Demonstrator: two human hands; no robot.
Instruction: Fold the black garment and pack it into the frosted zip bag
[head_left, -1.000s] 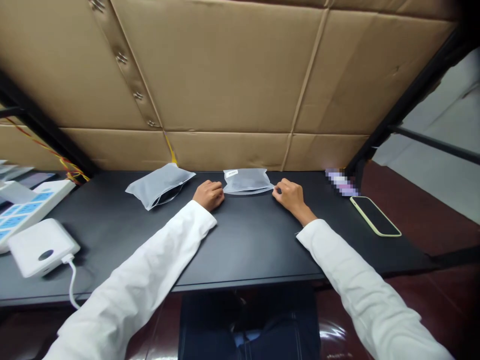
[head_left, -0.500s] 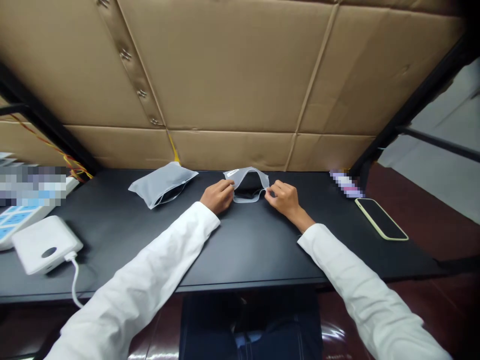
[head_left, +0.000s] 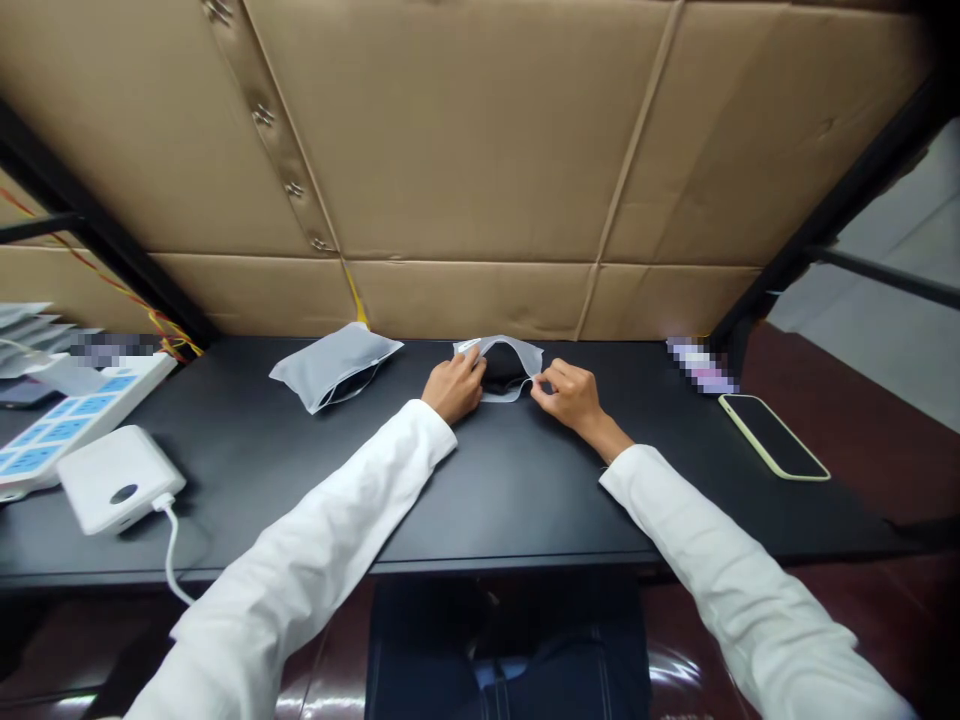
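Observation:
In the middle of the black table a frosted plastic pouch (head_left: 521, 352) lies with its mouth gaping toward me. The inside looks dark, and I cannot make out what is in it. My right hand (head_left: 566, 395) pinches the pouch's right edge between thumb and fingertips. At the left edge is my left hand (head_left: 454, 388), closed over the rim, its fingertips at the mouth and partly hidden. A small white label shows near the pouch's upper left corner. Left of my hands lies a second frosted pouch (head_left: 334, 362), bulging slightly, its mouth partly open.
A white power bank (head_left: 112, 485) with a cable sits at the left, near a white power strip (head_left: 82, 425). A phone in a pale green case (head_left: 772, 437) lies at the right, near a blurred purple-white item (head_left: 701, 365). A cardboard wall (head_left: 465, 150) rises behind the table.
My left hand has moved slightly inward over the pouch's left rim, its fingers now covering part of the mouth. My right hand keeps its pinch. The whole view has shifted slightly.

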